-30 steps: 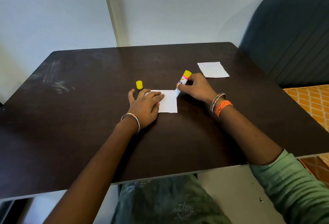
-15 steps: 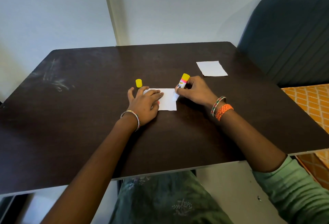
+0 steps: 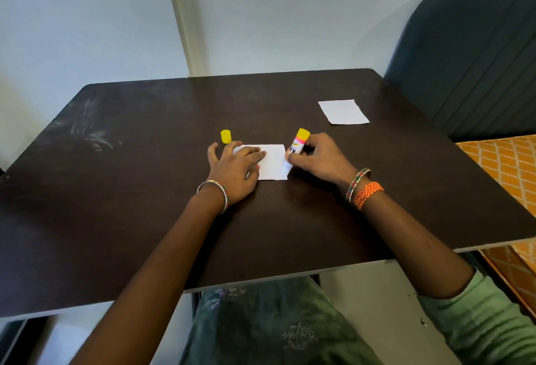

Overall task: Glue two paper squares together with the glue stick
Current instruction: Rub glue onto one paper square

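Pressing paper square [image 3: 271, 161] flat, left hand [image 3: 235, 170], right hand [image 3: 320, 158] tilting glue stick [image 3: 297, 145]

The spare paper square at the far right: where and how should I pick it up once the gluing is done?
The spare paper square lies flat on the table, apart from everything else, so there is nothing to pinch from above. Probably best to come from the right hand's side, lift its near right corner with a fingertip, then take a thumb-and-finger grip on that edge.
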